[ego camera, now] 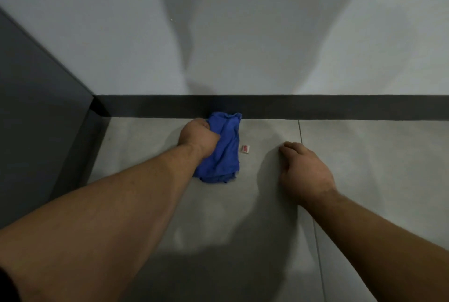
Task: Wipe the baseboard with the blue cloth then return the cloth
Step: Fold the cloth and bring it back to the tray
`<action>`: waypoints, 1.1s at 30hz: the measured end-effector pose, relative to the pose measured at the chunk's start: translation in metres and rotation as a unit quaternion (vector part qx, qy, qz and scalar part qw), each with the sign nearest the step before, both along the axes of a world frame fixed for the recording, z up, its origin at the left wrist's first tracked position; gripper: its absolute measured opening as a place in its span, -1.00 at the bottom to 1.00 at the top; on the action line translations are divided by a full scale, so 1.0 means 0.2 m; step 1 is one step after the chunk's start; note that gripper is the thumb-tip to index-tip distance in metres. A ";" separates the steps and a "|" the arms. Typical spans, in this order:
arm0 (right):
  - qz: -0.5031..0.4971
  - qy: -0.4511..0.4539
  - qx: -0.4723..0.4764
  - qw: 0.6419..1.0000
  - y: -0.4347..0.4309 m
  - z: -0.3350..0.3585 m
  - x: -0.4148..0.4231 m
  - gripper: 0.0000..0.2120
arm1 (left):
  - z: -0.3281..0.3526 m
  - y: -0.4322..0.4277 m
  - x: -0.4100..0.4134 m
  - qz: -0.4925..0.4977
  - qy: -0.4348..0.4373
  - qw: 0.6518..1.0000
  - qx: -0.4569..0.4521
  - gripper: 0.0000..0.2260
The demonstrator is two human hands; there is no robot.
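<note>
grey tiled floor (pixel 364 156) fills the lower frame, pale wall (pixel 243 34) up top, dark baseboard (pixel 315 107) running across the middle, dark panel (pixel 36 107) at left. left hand (pixel 198 137) is fisted tight around the blue cloth (pixel 224 148), whose top edge touches the baseboard at centre. right hand (pixel 303 170) rests on the tile, fingers loosely curled, nothing in it. small white tag (pixel 245 149) sits just beside the cloth

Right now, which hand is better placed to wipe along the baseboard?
Left. The left hand already grips the blue cloth, whose top edge meets the dark baseboard. The right hand is empty, apparently resting on the floor, apart from the cloth.
</note>
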State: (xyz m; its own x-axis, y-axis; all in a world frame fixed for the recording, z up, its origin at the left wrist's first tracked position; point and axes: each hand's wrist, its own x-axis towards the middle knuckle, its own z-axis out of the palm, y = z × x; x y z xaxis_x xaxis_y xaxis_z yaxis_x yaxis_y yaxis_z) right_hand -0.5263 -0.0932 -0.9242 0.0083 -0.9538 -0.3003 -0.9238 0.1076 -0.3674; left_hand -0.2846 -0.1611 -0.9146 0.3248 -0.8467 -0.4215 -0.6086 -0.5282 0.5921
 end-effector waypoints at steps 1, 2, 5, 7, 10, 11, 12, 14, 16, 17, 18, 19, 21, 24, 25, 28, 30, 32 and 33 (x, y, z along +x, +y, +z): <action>0.011 0.006 0.008 1.000 -0.02 0.02 0.00 -0.49 | 0.02 0.01 0.00 0.002 0.026 0.999 -0.034 -0.84; 0.029 0.016 0.020 0.999 -0.04 0.08 -0.02 -0.50 | 0.07 0.02 0.00 -0.002 0.041 0.997 -0.063 -0.82; 0.035 -0.008 0.041 0.999 -0.12 0.23 -0.01 -0.57 | 0.20 0.05 0.00 -0.085 0.067 0.987 -0.119 -0.74; 0.019 -0.057 0.006 0.998 -0.17 0.29 0.03 -0.57 | 0.25 0.04 0.01 -0.156 0.080 0.976 -0.131 -0.73; 0.012 -0.156 -0.047 0.987 -0.26 0.47 0.07 -0.54 | 0.43 0.03 -0.01 -0.218 0.096 0.962 -0.136 -0.68; 0.004 -0.200 -0.039 0.979 -0.28 0.58 0.09 -0.53 | 0.55 0.04 -0.02 -0.222 0.106 0.961 -0.126 -0.67; -0.003 -0.245 -0.021 0.969 -0.29 0.70 0.11 -0.51 | 0.68 0.06 -0.03 -0.224 0.119 0.961 -0.113 -0.67; -0.007 -0.322 0.034 0.946 -0.28 0.94 0.14 -0.43 | 0.95 0.08 -0.04 -0.231 0.138 0.959 -0.091 -0.68; -0.006 -0.364 0.097 0.926 -0.24 1.20 0.14 -0.36 | 1.26 0.12 -0.05 -0.241 0.141 0.957 -0.083 -0.68; -0.012 -0.377 0.120 0.918 -0.22 1.35 0.14 -0.39 | 1.41 0.14 -0.05 -0.244 0.140 0.956 -0.083 -0.67; -0.022 -0.390 0.135 0.911 -0.20 1.50 0.13 -0.46 | 1.59 0.15 -0.06 -0.246 0.143 0.955 -0.082 -0.67; -0.034 -0.404 0.142 0.903 -0.17 1.66 0.12 -0.58 | 1.76 0.17 -0.06 -0.248 0.152 0.954 -0.079 -0.67; -0.059 -0.438 0.138 0.887 -0.12 2.01 0.10 -0.79 | 2.10 0.20 -0.07 -0.244 0.182 0.950 -0.067 -0.66; -0.078 -0.498 0.107 0.857 -0.06 2.56 0.08 -0.83 | 2.67 0.24 -0.09 -0.241 0.231 0.942 -0.043 -0.61; -0.079 -0.513 0.096 0.849 -0.05 2.75 0.07 -0.84 | 2.85 0.25 -0.09 -0.247 0.245 0.937 -0.040 -0.59; -0.076 -0.538 0.079 0.836 -0.03 3.26 0.04 -0.89 | 3.36 0.26 -0.11 -0.249 0.261 0.932 -0.033 -0.57; -0.076 -0.558 0.071 0.823 -0.02 3.58 0.02 -0.91 | 3.67 0.27 -0.11 -0.236 0.257 0.937 -0.029 -0.60; -0.087 -0.583 0.068 0.805 -0.01 3.87 -0.02 -0.94 | 3.93 0.29 -0.12 -0.218 0.245 0.944 -0.022 -0.62; -0.090 -0.592 0.066 0.798 -0.01 4.01 -0.03 -0.93 | 4.04 0.31 -0.11 -0.215 0.227 0.950 -0.014 -0.61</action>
State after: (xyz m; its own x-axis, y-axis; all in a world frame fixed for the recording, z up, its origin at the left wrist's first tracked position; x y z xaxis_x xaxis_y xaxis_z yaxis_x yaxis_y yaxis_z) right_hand -0.5326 -0.0954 -0.1221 0.2270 -0.9325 -0.2810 0.0985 0.3090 -0.9459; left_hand -0.3067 -0.0997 -0.1060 -0.2632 -0.8729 -0.4107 -0.4432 -0.2687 0.8552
